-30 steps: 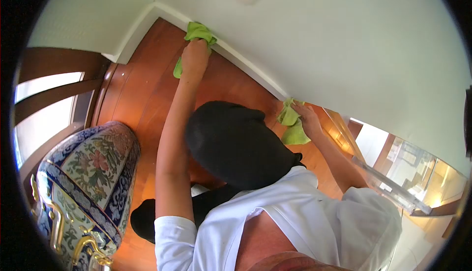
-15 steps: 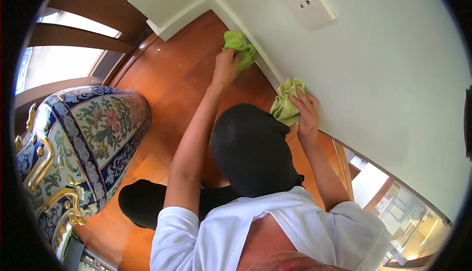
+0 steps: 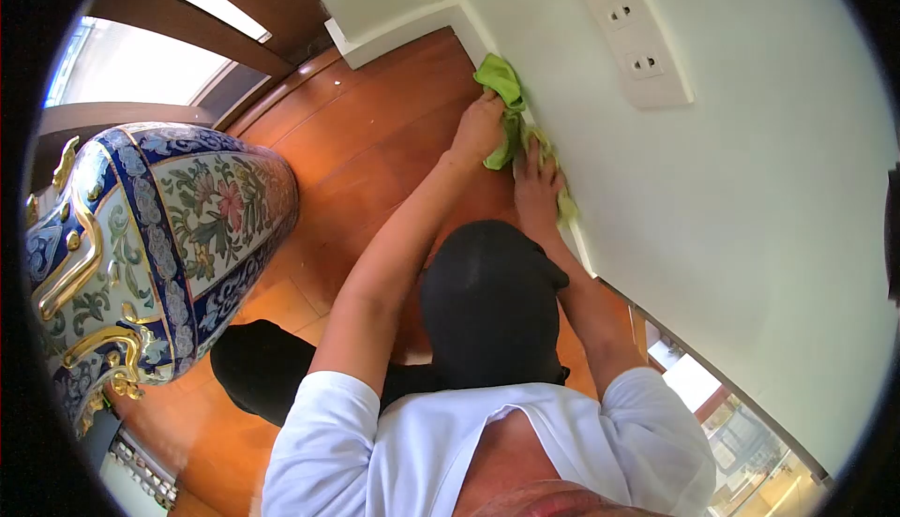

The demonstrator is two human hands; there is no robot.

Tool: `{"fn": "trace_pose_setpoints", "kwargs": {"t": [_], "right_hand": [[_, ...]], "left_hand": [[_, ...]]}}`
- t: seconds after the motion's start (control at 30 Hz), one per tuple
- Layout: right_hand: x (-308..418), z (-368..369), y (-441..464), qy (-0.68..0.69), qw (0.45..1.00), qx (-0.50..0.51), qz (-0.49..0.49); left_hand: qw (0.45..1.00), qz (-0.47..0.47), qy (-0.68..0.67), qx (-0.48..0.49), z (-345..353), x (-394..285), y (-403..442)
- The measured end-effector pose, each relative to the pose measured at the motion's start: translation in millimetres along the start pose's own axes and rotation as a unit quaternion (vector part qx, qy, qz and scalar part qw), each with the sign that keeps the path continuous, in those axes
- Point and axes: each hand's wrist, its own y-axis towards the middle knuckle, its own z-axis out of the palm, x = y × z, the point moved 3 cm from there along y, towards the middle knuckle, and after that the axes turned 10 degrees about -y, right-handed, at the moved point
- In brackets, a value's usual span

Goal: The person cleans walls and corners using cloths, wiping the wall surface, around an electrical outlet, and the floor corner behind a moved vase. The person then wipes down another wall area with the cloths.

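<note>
Left hand (image 3: 481, 128): clamped on our crumpled green cloth (image 3: 499, 78)
Right hand (image 3: 537, 189): over yellowish cloth (image 3: 566, 206); clamping, we cannot tell
Beneath: glossy wood floor (image 3: 375, 151)
Beside: white baseboard (image 3: 580, 247)

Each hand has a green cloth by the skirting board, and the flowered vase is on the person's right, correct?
No: the head view shows the flowered vase on the person's left. The left hand and right hand do each have a green cloth by the skirting board.
</note>
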Motion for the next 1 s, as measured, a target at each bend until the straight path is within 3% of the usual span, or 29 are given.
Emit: {"fn": "trace_pose_setpoints", "kwargs": {"t": [0.03, 0.1, 0.17, 0.23, 0.33, 0.4, 0.6, 0.73, 0.83, 0.87, 1.0], "right_hand": [[6, 6, 22, -0.007, 0.999, -0.039, -0.01], [20, 19, 72, -0.015, 0.997, -0.01, -0.071], [35, 21, 129, 0.009, 0.993, -0.072, -0.091], [37, -24, 173, 0.071, 0.984, -0.148, -0.071], [46, -21, 205, 0.077, 0.988, -0.094, -0.097], [32, -27, 160, 0.046, 0.982, -0.126, -0.134], [-21, -2, -31, 0.054, 0.985, 0.068, -0.151], [-22, 2, -21, -0.008, 0.98, 0.04, -0.196], [1, -13, 55, -0.033, 0.977, -0.019, -0.211], [10, -8, 87, -0.053, 0.975, -0.05, -0.21], [48, -8, 217, 0.005, 0.962, -0.193, -0.192]], "left_hand": [[1.0, 0.005, -0.014, -0.011, -5, 1, 0], [0.998, -0.009, 0.006, -0.068, -23, -8, -1], [0.993, -0.018, 0.025, -0.117, -43, -3, -3], [0.987, -0.024, 0.035, -0.156, -62, 13, -7], [0.984, -0.029, 0.048, -0.169, -85, 17, -17], [0.981, -0.029, 0.05, -0.185, -96, 21, -19], [0.95, 0.078, 0.054, -0.298, -152, -13, 1], [0.933, 0.122, 0.228, -0.249, -170, -21, 36], [0.935, 0.091, 0.308, -0.151, -155, 5, 53], [0.938, 0.028, 0.328, -0.11, -151, 25, 55], [0.928, 0.01, 0.355, -0.111, -146, 53, 57]]}}
